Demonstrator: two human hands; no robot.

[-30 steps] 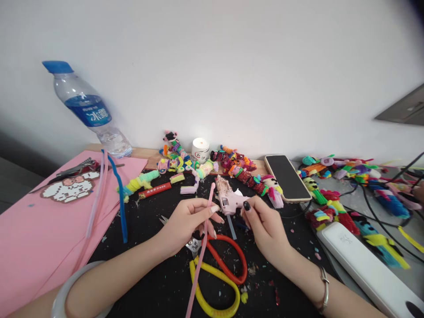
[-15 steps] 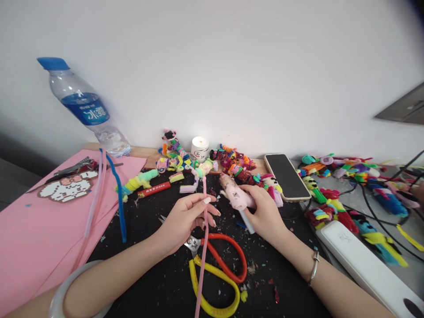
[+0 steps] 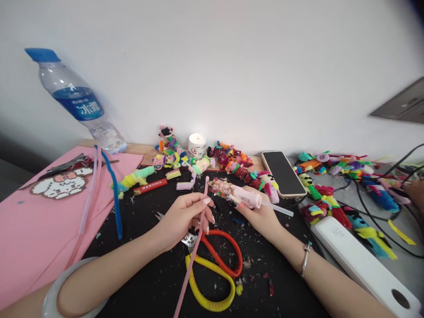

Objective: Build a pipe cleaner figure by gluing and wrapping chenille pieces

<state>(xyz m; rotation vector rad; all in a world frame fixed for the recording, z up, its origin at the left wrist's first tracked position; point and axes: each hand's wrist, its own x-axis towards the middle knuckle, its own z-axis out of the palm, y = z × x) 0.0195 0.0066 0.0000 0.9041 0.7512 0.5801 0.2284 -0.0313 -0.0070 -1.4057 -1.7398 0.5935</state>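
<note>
- Pink pipe cleaner: pinched near its upper end by the left hand, fingers closed round it, above the black mat.
- Glue gun: gripped in the closed right hand, nozzle aimed left, close to the stem's tip; gluing appears to be the step in hand, calling for nozzle and tip to meet.
- Scissors: lying directly beneath.
- Pipe-cleaner figures and phone: crowding the far edge.

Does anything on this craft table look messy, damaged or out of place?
Yes. The pink glue gun in the right hand has a nozzle crusted with old glue and coloured fluff. Small scraps litter the black mat around the scissors. The water bottle appears to lean, perhaps from lens distortion.
</note>
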